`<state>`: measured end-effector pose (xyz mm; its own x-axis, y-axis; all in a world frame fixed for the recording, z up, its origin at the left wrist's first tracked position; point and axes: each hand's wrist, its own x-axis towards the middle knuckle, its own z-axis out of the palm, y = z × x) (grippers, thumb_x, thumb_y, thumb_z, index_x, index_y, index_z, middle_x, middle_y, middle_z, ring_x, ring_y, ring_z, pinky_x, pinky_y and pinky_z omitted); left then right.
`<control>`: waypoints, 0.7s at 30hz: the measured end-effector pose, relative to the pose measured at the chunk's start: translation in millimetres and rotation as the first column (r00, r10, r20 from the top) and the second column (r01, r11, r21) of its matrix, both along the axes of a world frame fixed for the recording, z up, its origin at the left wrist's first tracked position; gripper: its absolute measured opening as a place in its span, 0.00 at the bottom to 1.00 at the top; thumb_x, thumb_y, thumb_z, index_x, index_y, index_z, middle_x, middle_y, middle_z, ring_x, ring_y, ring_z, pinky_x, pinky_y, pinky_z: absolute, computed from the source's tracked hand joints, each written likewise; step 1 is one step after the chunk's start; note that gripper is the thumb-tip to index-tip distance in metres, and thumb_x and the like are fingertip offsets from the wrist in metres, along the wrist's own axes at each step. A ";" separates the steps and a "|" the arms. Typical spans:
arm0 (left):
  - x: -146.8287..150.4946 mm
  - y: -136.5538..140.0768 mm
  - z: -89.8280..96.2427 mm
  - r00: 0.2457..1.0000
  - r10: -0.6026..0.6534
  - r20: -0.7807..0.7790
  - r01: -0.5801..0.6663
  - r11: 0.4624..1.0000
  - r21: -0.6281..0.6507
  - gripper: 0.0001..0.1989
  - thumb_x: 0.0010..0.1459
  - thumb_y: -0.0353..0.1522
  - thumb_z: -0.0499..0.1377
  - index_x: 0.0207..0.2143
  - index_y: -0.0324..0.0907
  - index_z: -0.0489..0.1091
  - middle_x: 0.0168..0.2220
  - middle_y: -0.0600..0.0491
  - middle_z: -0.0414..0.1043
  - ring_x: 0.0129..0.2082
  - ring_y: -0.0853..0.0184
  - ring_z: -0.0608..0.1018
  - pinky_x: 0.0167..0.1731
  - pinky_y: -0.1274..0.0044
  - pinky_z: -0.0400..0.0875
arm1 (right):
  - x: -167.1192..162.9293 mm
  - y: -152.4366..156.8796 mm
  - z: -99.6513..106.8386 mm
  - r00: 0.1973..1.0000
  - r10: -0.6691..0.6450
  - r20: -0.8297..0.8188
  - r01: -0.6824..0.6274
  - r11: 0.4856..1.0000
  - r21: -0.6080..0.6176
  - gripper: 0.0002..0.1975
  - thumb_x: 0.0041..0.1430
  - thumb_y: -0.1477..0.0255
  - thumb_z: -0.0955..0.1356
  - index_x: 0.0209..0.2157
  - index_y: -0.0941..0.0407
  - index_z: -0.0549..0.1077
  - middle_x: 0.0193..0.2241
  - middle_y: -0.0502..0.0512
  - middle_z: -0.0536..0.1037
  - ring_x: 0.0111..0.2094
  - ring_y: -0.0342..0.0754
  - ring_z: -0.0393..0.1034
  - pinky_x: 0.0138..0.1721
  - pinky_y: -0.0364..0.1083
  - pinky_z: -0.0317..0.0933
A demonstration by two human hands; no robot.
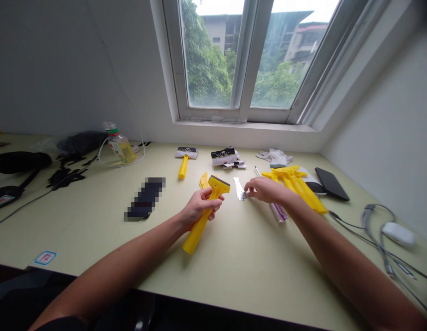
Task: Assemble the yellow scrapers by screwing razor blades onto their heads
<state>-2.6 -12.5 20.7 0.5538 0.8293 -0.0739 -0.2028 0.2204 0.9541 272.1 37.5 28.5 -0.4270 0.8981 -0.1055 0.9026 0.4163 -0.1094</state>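
Observation:
My left hand (201,205) is closed around the handle of a yellow scraper (199,230), whose wide head with a dark metal edge points up and away. My right hand (262,189) reaches down to several thin silver blades (239,187) lying on the table. Its fingertips are pinched at the near end of these blades; how firmly they hold one cannot be made out. Just behind the held scraper lies another small yellow piece (203,180), partly hidden. More yellow scrapers (299,186) lie in a pile beyond my right wrist.
A screwdriver (257,171) and a clear plastic packet (279,213) lie by my right forearm. Behind are a scraper with a labelled head (183,166), a black-and-white package (223,156) and white gloves (276,156). A bottle (121,147) stands left; cables (375,234) lie right.

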 end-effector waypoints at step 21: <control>0.7 0.1 -2.5 0.999 -0.040 0.008 0.040 0.999 -0.010 0.16 0.47 0.34 0.66 0.38 0.37 0.70 0.26 0.57 0.61 0.21 0.77 0.63 0.17 0.84 0.59 | 13.0 2.5 7.6 0.999 -0.015 -0.039 0.016 1.000 0.017 0.11 0.57 0.74 0.64 0.37 0.52 0.77 0.35 0.53 0.79 0.35 0.47 0.71 0.37 0.43 0.61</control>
<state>-2.0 -12.4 18.2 0.5871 0.8058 -0.0774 -0.2012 0.2379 0.9502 285.1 40.0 36.1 -0.4166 0.9062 -0.0732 0.9041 0.4045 -0.1378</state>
